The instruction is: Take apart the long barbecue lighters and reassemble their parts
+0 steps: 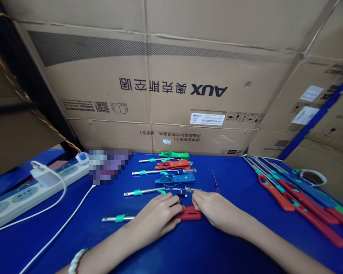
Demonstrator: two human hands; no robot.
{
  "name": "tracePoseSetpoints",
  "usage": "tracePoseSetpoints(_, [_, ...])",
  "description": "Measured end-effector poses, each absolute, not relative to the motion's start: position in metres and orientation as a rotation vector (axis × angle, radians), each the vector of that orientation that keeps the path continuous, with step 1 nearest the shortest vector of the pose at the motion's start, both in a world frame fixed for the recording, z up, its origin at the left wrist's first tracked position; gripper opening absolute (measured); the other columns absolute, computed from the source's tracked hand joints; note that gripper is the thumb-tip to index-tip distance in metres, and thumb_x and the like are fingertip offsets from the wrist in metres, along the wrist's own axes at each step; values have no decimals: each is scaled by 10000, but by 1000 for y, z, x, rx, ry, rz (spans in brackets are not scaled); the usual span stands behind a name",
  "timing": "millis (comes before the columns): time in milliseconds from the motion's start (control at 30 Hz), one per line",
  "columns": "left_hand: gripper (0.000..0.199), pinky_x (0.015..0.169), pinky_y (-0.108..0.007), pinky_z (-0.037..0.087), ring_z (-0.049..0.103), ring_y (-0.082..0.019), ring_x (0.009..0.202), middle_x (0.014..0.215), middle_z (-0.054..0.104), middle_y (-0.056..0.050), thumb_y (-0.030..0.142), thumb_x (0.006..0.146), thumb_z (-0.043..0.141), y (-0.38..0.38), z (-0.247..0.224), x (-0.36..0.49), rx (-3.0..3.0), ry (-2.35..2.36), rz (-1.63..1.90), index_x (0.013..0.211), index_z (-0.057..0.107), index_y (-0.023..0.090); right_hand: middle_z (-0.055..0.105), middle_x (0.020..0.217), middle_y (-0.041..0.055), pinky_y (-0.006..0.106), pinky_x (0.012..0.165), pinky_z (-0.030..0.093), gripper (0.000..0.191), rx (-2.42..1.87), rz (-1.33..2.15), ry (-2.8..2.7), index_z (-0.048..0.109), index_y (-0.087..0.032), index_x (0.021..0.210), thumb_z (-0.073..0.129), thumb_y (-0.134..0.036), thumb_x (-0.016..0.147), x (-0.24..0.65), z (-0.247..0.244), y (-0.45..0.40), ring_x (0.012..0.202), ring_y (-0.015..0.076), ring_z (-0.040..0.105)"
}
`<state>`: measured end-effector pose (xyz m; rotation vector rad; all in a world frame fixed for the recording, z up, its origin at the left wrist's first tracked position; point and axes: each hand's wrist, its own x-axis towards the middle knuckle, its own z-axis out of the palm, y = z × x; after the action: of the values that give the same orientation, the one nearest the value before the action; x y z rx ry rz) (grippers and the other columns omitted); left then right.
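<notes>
My left hand [161,213] is closed on the left part of a red plastic casing [192,214] lying on the blue table [148,251]. The fingers of my right hand [210,205] press together at the casing's upper right edge. A metal tube [110,219] with a green clip sticks out to the left, partly hidden behind my left hand. Beyond my hands lie a blue casing [178,179], an orange casing [175,164] and a green casing [177,155], with metal tubes, white wires and small clear parts beside them.
A small screwdriver [215,182] lies right of the casings. Several assembled long lighters [311,201] are stacked at the right. A white power strip [42,186] with cables runs along the left. Cardboard [171,49] stands behind the table, and a tape roll [313,177] sits at the far right.
</notes>
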<state>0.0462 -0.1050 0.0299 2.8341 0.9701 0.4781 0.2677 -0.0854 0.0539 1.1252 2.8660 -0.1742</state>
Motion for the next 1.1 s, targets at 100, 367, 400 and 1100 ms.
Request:
tracePoseSetpoints(100, [93,745,-271,441,556,-180,833,946,594,-33,197,909,533,-104,31,45,2825,967,459,990,578,189,591,853,53,264,611,367,289,1130,-155,2861,477,-171,831,388,64,689,267,54,-86,700,173,540])
tracePoseSetpoints(367, [118,758,-257,445,554,-180,863,963,591,-37,203,914,529,-103,29,44,2777,950,456,1019,583,193,598,854,50,260,619,362,316,1120,-142,2856,479,-173,820,392,81,654,266,56,-86,723,172,546])
tracePoseSetpoints(400, [119,757,-258,446,554,-179,860,964,592,-38,204,917,523,-103,30,44,2782,946,459,1020,582,194,597,857,47,256,622,364,319,1117,-157,2866,476,-175,820,393,82,650,266,56,-85,725,169,546])
tracePoseSetpoints(1100, [129,776,-276,455,549,-184,862,961,588,-42,181,913,530,-107,32,46,2805,953,415,1025,594,187,590,849,54,268,622,376,321,1115,-126,2856,477,-173,813,382,95,663,266,54,-88,709,176,548])
